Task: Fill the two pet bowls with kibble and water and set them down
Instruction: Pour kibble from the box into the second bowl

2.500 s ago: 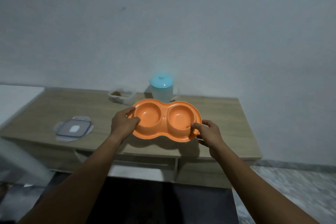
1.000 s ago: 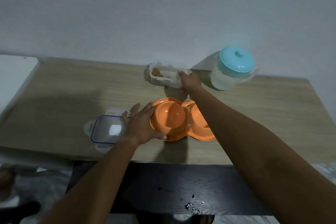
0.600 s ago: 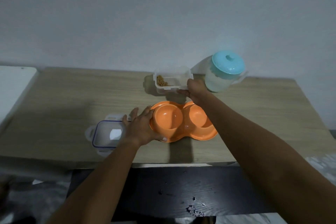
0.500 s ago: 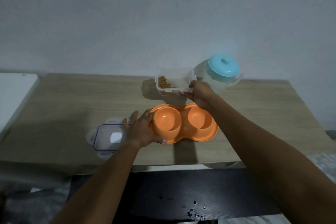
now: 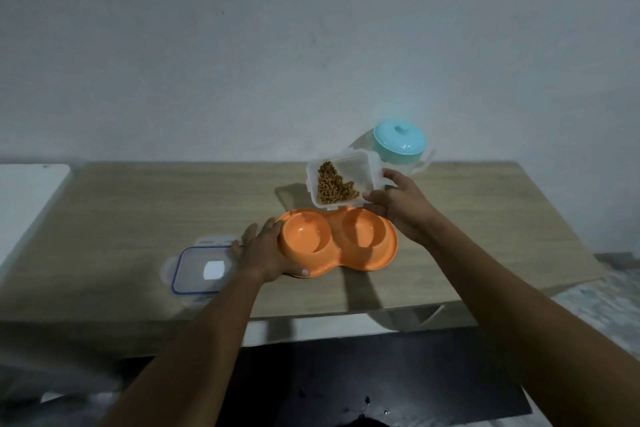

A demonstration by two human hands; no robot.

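Observation:
An orange double pet bowl point(image 5: 337, 256) rests on the wooden table point(image 5: 138, 218); both of its cups look empty. My left hand point(image 5: 265, 251) grips its left rim, thumb under the front edge. My right hand point(image 5: 401, 204) holds a clear plastic kibble container point(image 5: 360, 170) by its right side. The container is tilted toward me just above the bowl's back edge, and brown kibble point(image 5: 332, 185) has slid to its lower left corner. A pitcher with a teal lid point(image 5: 400, 140) stands behind the container, near the wall.
The container's clear lid with a blue seal point(image 5: 202, 269) lies flat on the table left of my left hand. A white surface point(image 5: 24, 194) adjoins the table's left end. A dark floor mat point(image 5: 346, 388) lies below the table's front edge.
My right hand lifted the kibble container off the table, brought it forward over the bowl and tipped it toward me. My left hand stayed on the bowl's left rim.

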